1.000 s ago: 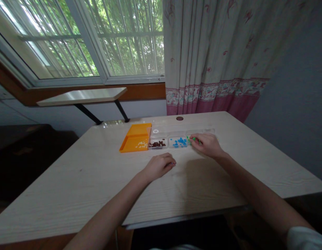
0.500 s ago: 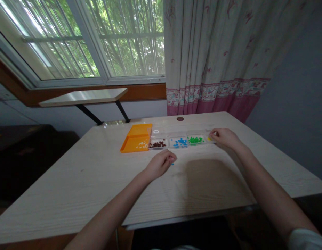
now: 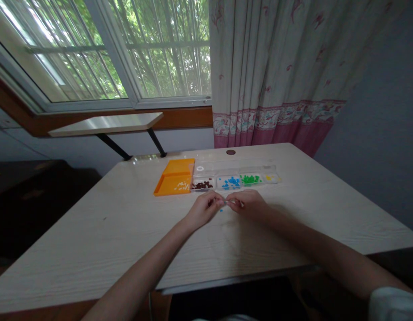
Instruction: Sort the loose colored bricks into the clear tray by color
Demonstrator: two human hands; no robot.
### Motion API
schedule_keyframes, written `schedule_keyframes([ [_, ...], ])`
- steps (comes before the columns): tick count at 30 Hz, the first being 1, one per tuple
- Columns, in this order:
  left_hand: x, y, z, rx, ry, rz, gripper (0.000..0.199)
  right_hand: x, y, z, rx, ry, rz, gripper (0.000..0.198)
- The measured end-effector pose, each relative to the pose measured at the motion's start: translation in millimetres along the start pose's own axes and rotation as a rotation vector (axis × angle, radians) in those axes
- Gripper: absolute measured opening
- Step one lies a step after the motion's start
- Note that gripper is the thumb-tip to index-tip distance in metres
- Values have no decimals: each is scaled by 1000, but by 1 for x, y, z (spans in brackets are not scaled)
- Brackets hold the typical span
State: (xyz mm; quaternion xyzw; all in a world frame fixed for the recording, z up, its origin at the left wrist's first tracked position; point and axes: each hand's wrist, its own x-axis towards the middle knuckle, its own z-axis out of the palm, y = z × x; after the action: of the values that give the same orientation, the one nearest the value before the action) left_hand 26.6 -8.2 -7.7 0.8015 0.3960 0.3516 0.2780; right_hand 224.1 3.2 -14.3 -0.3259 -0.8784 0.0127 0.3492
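My left hand (image 3: 205,208) and my right hand (image 3: 248,203) meet fingertip to fingertip low over the table. Both are closed in a pinch, and what lies between the fingers is too small to make out. Just below the fingertips lies a small blue piece (image 3: 221,210). Behind my hands stand clear open boxes holding brown pieces (image 3: 202,184), blue pieces (image 3: 231,183), green pieces (image 3: 251,179) and a few yellow pieces (image 3: 268,178). At their left an open orange box (image 3: 163,186) has small white pieces (image 3: 183,184) in it.
The pale wooden table (image 3: 126,240) spreads around my hands. A raised shelf (image 3: 109,123) on black legs stands at the back left, under the window. A curtain (image 3: 260,89) hangs behind the table, and a round brown disc (image 3: 230,152) lies near its back edge.
My right hand has come left and nearer from the box of yellow pieces to meet my left hand's fingertips. My left hand has stayed nearly in place.
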Motion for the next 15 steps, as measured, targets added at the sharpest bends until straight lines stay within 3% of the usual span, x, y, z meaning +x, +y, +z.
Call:
schedule_keyframes([
  [15,0,6,-2,37,-25,31,20,-1,-8,-2,39,-11,41,12],
])
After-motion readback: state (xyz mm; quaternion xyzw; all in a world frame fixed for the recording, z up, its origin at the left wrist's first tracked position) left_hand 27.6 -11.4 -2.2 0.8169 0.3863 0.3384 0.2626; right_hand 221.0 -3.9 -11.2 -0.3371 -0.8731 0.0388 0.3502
